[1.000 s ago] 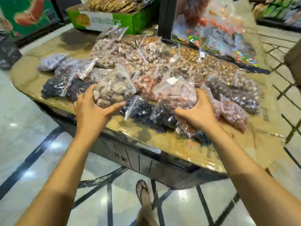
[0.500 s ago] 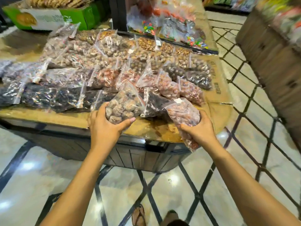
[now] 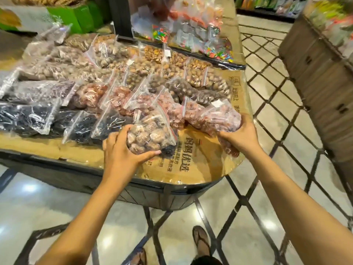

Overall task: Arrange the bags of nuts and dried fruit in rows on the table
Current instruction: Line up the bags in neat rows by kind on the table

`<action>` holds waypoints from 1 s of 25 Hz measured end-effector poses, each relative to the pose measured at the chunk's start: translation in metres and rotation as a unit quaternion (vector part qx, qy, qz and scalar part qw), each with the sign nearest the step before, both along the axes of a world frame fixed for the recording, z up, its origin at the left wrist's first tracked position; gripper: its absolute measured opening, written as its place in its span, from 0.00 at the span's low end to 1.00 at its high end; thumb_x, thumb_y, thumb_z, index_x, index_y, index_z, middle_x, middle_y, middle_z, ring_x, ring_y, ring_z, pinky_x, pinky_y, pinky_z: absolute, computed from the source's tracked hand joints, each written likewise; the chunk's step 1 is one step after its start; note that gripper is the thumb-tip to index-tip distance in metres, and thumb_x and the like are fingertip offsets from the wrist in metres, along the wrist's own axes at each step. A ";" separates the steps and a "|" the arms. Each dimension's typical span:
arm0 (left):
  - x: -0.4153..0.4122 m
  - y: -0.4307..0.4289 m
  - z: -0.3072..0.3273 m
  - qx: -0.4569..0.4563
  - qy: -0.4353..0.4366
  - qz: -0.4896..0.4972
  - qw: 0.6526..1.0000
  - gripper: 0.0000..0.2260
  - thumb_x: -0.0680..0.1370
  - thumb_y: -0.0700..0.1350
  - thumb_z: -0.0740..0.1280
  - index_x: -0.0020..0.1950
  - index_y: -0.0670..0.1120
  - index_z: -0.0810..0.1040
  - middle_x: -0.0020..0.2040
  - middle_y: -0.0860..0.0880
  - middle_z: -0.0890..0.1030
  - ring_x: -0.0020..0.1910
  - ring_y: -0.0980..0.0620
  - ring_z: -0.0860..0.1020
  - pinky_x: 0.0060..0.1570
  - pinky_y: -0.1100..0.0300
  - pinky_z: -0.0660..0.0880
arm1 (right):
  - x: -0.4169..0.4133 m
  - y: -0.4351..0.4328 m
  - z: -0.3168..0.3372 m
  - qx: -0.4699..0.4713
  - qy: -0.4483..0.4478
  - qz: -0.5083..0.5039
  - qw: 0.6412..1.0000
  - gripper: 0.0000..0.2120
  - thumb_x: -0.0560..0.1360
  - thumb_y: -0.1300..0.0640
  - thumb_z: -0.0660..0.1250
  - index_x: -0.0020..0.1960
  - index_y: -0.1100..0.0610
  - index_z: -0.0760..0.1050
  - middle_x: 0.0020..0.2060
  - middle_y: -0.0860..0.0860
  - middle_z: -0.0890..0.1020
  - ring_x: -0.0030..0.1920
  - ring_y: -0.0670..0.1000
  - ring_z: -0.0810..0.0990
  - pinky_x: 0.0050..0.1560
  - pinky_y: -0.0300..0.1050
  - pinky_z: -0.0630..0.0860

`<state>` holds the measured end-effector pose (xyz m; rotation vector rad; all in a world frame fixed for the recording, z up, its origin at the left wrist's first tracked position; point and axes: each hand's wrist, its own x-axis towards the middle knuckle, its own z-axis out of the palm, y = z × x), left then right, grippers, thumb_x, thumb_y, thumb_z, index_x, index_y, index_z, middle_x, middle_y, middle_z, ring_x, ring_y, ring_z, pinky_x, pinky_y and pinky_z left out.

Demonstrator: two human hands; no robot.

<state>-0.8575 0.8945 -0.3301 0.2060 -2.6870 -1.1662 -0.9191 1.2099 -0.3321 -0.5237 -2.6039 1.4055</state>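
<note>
So the table (image 3: 214,167) is this big rounded thing covered in flattened cardboard under clear plastic, and most of it is already packed with zip bags laid out in rows: pale nuts toward the back, reddish stuff through the middle, dark dried fruit (image 3: 38,119) along the near-left edge. The only bare patch is the near-right corner, where the printed cardboard shows

Both hands are loaded. The person's left hand (image 3: 122,155) is wrapped around a bag of big pale wrinkly nuts (image 3: 150,134), thumb under it, fingers curled round the far side, and it sits at the right end of the dark row, partly on top of a dark bag. The right hand (image 3: 240,136) is closed on a bag of reddish fruit (image 3: 221,117), gripping its lower end near the table's right edge

What matters for the next move, by the look of it: the red bag's long axis runs from the grip up and away to the left, pointing into the end of the reddish row, so the right hand is the nearer one to finish that row. The pale bag looks out of place among the dark ones, and the free spot lies to its right, between the two hands
</note>
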 end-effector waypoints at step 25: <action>0.193 -0.148 -0.047 -0.044 -0.049 0.375 0.925 0.44 0.54 0.75 0.67 0.64 0.54 0.70 0.55 0.46 0.76 0.57 0.43 0.71 0.56 0.57 0.64 | 0.028 -0.350 -0.006 0.268 0.119 0.554 0.779 0.45 0.64 0.35 0.73 0.73 0.57 0.62 0.68 0.56 0.70 0.69 0.61 0.65 0.68 0.58 0.63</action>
